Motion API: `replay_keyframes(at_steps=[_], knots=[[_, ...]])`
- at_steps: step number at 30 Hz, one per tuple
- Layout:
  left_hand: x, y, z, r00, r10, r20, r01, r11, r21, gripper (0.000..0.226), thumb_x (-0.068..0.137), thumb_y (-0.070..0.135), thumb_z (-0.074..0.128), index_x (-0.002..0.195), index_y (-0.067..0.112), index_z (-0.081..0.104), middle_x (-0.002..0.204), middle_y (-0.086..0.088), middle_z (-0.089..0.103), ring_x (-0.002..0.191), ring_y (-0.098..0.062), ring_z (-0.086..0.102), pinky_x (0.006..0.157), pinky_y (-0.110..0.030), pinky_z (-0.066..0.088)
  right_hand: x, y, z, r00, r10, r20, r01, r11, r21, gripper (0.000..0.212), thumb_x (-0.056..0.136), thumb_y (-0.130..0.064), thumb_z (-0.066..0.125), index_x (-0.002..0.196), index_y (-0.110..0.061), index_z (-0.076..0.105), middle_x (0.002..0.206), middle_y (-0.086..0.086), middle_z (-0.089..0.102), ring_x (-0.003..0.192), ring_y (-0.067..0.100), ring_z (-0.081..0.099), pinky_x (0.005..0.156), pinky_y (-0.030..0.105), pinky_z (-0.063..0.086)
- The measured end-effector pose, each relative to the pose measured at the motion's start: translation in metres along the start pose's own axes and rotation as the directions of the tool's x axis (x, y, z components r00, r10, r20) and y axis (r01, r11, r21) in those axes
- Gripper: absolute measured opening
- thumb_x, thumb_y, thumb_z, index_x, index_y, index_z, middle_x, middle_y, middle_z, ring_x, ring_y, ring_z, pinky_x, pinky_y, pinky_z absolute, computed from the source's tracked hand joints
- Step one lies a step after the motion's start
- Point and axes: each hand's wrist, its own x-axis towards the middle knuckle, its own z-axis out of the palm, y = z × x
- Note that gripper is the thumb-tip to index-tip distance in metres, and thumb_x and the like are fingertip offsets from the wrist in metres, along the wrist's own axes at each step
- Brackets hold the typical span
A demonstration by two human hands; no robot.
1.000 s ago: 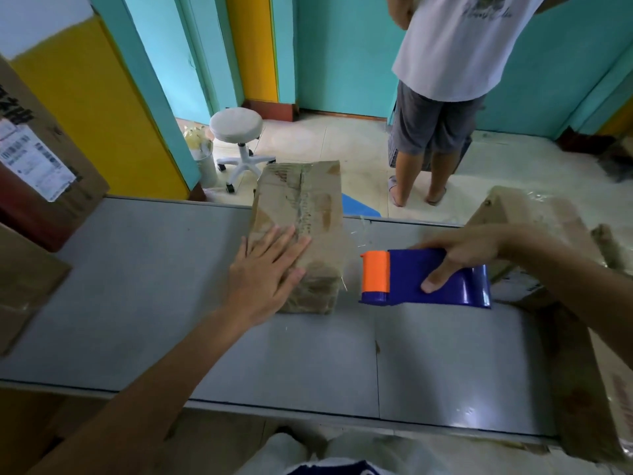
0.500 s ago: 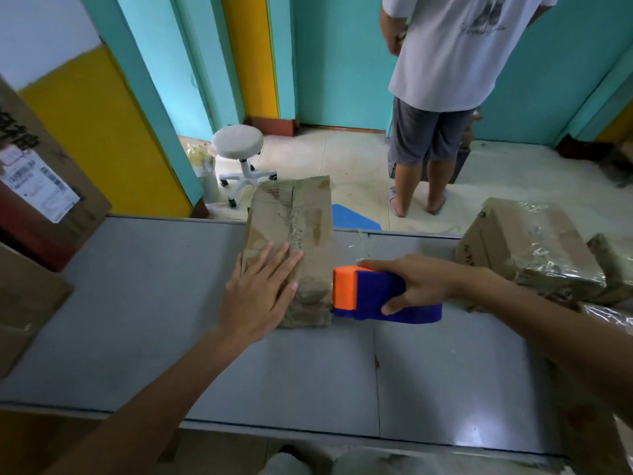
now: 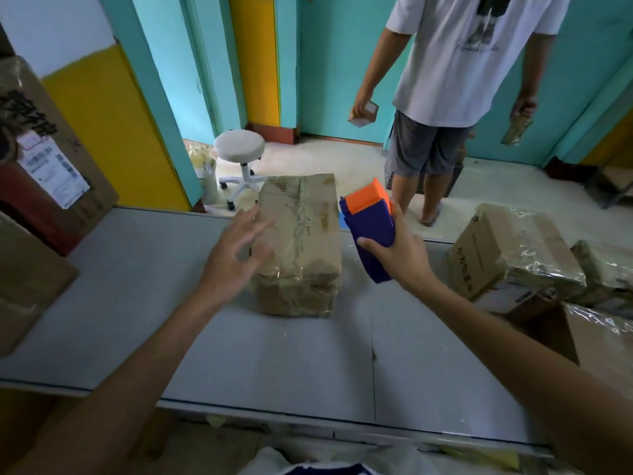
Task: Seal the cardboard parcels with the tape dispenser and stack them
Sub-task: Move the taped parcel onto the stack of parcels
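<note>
Parcel (image 3: 301, 241) mid-table (image 3: 137, 303), long axis 12 to 6. Left hand (image 3: 233, 258) at its 9 o'clock, fingers spread and gripping nothing, likely to steady it; contact unclear because of blur. Right hand (image 3: 400, 255) wraps the tape dispenser (image 3: 371, 231) at 3 o'clock, orange end up, probably lining up a pass.

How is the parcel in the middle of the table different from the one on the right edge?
The middle parcel looks darker and scuffed; the right parcel is paler, with black print on its side. The middle parcel lies alone by the left hand; the right parcel sits against other boxes. Both are brown cardboard under glossy clear tape.
</note>
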Motion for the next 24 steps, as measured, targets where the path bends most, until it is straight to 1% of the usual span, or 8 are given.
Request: replay_keyframes(at_steps=[2,5,9,11,16,20,22,24], knots=[[-0.017,-0.017,0.003,0.988,0.116,0.102,-0.126,0.988,0.094,0.055,0.092,0.059,0.031,0.140,0.032,0.030,0.151,0.010,0.015,0.136,0.011,0.008,0.110,-0.015,0.008,-0.013,-0.004,0.018,0.998,0.025,-0.062,-0.018,0.993,0.119,0.090,0.081,-0.042,0.069,0.149,-0.029,0.011,0.129,0.006,0.054,0.111,0.028,0.055,0.088,0.046,0.050],[-0.040,-0.039,0.015,0.984,0.039,0.174,-0.050,0.997,0.059,0.062,0.085,0.074,0.017,0.137,0.042,0.024,0.154,0.013,0.002,0.137,0.007,0.007,0.106,-0.006,0.010,-0.034,-0.008,0.040,0.994,0.059,-0.091,-0.032,0.961,0.274,0.098,0.074,-0.050,0.071,0.149,-0.031,0.010,0.127,0.004,0.054,0.109,0.024,0.055,0.089,0.049,0.050],[-0.039,-0.049,0.017,0.997,0.054,0.060,-0.061,0.991,0.117,0.065,0.089,0.067,0.021,0.139,0.028,0.038,0.153,0.015,0.010,0.134,-0.004,0.025,0.102,-0.023,0.029,-0.053,-0.010,0.050,0.996,0.074,-0.050,-0.045,0.896,0.443,0.117,0.062,-0.048,0.080,0.150,-0.026,0.005,0.136,0.001,0.045,0.120,0.016,0.049,0.094,0.040,0.052],[-0.040,-0.047,0.017,0.997,0.057,0.047,-0.062,0.990,0.123,0.065,0.090,0.065,0.023,0.138,0.027,0.041,0.153,0.015,0.013,0.132,-0.004,0.029,0.097,-0.025,0.035,-0.055,-0.009,0.048,0.999,0.036,-0.028,-0.020,0.898,0.440,0.124,0.058,-0.046,0.082,0.150,-0.024,0.001,0.141,0.001,0.041,0.125,0.013,0.045,0.095,0.036,0.051],[-0.041,-0.036,0.018,0.998,0.062,0.032,-0.065,0.995,0.081,0.056,0.090,0.058,0.036,0.136,0.028,0.046,0.152,0.012,0.019,0.128,0.003,0.031,0.098,-0.021,0.035,-0.058,-0.006,0.048,0.999,0.043,-0.031,-0.027,0.918,0.396,0.132,0.054,-0.048,0.086,0.149,-0.029,-0.004,0.144,0.000,0.036,0.129,0.012,0.040,0.101,0.044,0.046],[-0.038,-0.027,0.020,1.000,0.024,-0.006,-0.024,1.000,0.018,0.049,0.087,0.041,0.052,0.131,0.020,0.053,0.147,0.011,0.024,0.112,0.025,0.029,0.092,0.000,0.029,-0.060,-0.012,0.054,0.992,0.039,-0.121,0.004,0.941,0.339,0.125,0.063,-0.037,0.084,0.150,-0.025,-0.005,0.145,0.002,0.033,0.124,0.008,0.039,0.101,0.042,0.045],[-0.037,-0.029,0.016,0.999,0.016,0.036,-0.015,0.999,-0.033,0.046,0.087,0.049,0.054,0.128,0.029,0.053,0.148,0.016,0.022,0.117,0.022,0.029,0.091,0.005,0.026,-0.061,-0.014,0.055,0.991,0.033,-0.127,0.011,0.945,0.328,0.125,0.061,-0.045,0.080,0.150,-0.024,-0.006,0.147,0.003,0.031,0.126,0.010,0.038,0.100,0.043,0.046],[-0.035,-0.035,0.004,0.984,0.007,0.180,0.020,0.989,-0.148,0.039,0.087,0.055,0.049,0.124,0.044,0.049,0.148,0.026,0.016,0.125,0.023,0.023,0.095,0.002,0.025,-0.060,-0.010,0.053,0.993,0.038,-0.112,0.001,0.946,0.324,0.128,0.056,-0.051,0.079,0.150,-0.024,-0.004,0.146,0.003,0.033,0.128,0.013,0.039,0.101,0.043,0.046]])
